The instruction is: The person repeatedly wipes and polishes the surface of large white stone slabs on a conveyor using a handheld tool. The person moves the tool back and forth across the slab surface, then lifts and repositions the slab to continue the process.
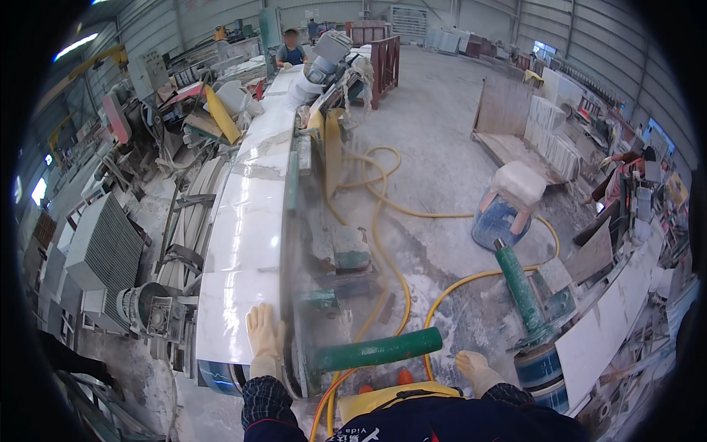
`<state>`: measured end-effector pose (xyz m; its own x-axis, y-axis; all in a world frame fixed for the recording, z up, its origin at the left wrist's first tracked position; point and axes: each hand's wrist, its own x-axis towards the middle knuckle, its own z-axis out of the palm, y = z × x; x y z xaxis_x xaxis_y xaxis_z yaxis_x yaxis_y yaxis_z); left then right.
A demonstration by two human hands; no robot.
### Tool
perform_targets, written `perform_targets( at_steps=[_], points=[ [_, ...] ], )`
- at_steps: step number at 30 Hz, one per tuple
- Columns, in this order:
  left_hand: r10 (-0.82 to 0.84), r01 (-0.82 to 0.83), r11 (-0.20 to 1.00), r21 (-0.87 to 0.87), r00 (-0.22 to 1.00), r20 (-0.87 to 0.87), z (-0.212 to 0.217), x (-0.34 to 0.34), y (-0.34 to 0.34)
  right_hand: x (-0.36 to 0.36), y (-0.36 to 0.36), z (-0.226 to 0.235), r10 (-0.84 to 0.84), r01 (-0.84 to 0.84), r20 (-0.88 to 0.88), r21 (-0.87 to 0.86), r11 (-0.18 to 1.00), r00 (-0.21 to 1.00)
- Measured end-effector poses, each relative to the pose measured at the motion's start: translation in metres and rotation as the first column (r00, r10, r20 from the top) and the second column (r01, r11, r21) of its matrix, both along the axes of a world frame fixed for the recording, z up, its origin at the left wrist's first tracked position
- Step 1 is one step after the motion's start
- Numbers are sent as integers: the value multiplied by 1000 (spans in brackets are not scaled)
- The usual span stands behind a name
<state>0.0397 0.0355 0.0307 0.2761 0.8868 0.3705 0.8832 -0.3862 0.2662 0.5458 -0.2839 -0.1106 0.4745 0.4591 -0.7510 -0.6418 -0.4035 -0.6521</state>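
Note:
My left hand (264, 331), in a cream rubber glove, lies flat with its fingers stretched out on the near end of a glossy white stone slab (239, 306). It holds nothing. The slab rests on a long conveyor belt (219, 377), whose near end curves down beside my left wrist. My right hand (477, 368), in a matching glove, hangs in the air over the floor, with its fingers loosely bent and nothing visible in them. A green metal tube (379, 349) juts out from the conveyor between my hands.
More white slabs (254, 188) run up the line toward a machine with a motor (322, 70); a person (292, 51) stands beyond. Yellow hose (405, 295) loops across the dusty floor. At right are a blue plastic chair (499, 221), a green post (521, 287) and another person (626, 173).

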Motion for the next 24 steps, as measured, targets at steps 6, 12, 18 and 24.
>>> perform_targets(
  at_steps=[6,12,18,24],
  points=[
    [-6,6,1000,13,1000,1,2,-1,-6,0,-2,-4,50,-50,26,-8,999,998],
    [-23,22,999,48,999,23,3,-2,-9,-3,5,0,-4,4,8,26,1000,1000],
    [-32,30,997,68,999,23,4,-3,-12,-3,8,-8,-23,23,-26,20,1000,999],
    [80,-85,988,-130,996,-48,-3,0,9,29,6,-53,90,-25,-200,307,951,976]
  ],
)
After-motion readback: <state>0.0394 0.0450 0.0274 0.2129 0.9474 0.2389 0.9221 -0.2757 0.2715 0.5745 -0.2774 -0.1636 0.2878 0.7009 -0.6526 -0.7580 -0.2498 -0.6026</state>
